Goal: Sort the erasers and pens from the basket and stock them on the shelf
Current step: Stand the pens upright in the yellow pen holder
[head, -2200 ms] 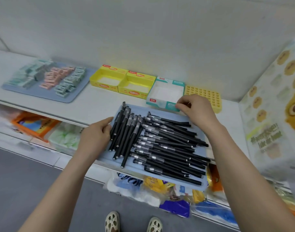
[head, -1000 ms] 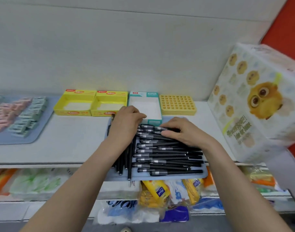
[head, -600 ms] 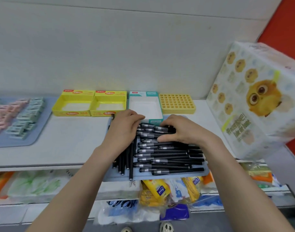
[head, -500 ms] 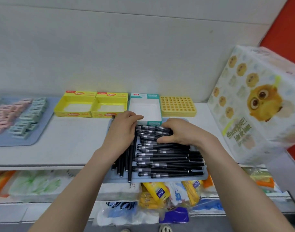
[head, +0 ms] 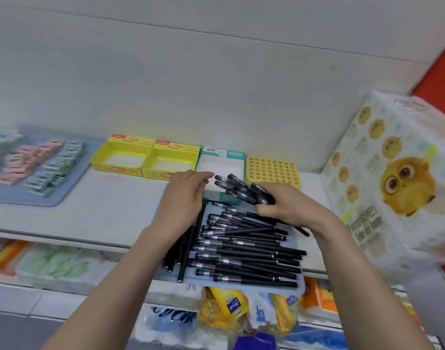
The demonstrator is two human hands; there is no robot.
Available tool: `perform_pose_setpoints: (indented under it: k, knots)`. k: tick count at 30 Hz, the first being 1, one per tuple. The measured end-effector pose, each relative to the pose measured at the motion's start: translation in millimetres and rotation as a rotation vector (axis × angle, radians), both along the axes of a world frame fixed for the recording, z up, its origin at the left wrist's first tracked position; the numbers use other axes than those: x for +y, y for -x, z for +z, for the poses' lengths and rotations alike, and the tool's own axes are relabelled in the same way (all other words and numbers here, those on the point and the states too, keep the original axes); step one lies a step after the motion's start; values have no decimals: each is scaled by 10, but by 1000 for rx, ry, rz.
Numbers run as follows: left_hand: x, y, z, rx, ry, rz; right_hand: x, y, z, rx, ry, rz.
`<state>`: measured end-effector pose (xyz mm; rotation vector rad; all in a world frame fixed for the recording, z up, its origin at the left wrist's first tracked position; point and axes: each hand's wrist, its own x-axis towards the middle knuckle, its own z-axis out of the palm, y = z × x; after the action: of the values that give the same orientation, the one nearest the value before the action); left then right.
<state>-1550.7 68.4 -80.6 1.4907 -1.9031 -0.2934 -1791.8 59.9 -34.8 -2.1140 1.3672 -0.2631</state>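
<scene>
Head view, looking down on a white shelf [head: 102,215]. In the right hand [head: 292,208], fingers curled tight round it, a bundle of black pens [head: 241,189]. Bundle held above the far end of a blue tray [head: 279,288], slanting up and to the left, caps over a teal and white box [head: 224,154]. Left hand [head: 183,203] palm down, fingers loose and nearly straight, gripping nothing. Fingertips just beside the caps of the held bundle; touching or not, hard to tell. On the tray, a loose pile of black pens [head: 246,253]: those under the left hand lying lengthwise, the rest crosswise with silver bands to the left. Front of the tray jutting out past the shelf edge. Behind the tray, in a row along the back wall: two yellow boxes [head: 116,169], the teal and white box, then a yellow block [head: 271,171] with a grid of holes. Far left on the shelf, a blue mat [head: 64,195] carrying pink erasers [head: 27,162] and green erasers [head: 52,173] in rows. At the right end, a large wrapped pack [head: 393,178] printed with a yellow owl. On the lower shelf, bagged goods [head: 52,263] in white, yellow, orange and blue
</scene>
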Motion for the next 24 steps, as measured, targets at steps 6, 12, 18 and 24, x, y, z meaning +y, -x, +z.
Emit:
perform_pose_setpoints:
  k: [6, 12, 18, 24]
  knots:
    - [-62, 54, -14, -28, 4, 49, -94, 114, 16, -673, 268, -440]
    - [-101, 67, -30, -53, -4, 55, -137, 50, -386, -637, 17, -479]
    - [-140, 304, 312, 224, -67, -93, -168, -158, -13, -560, 160, -331]
    - [-311, 707, 666, 1138, -509, -148, -144, -419, 336, -471, -297, -49]
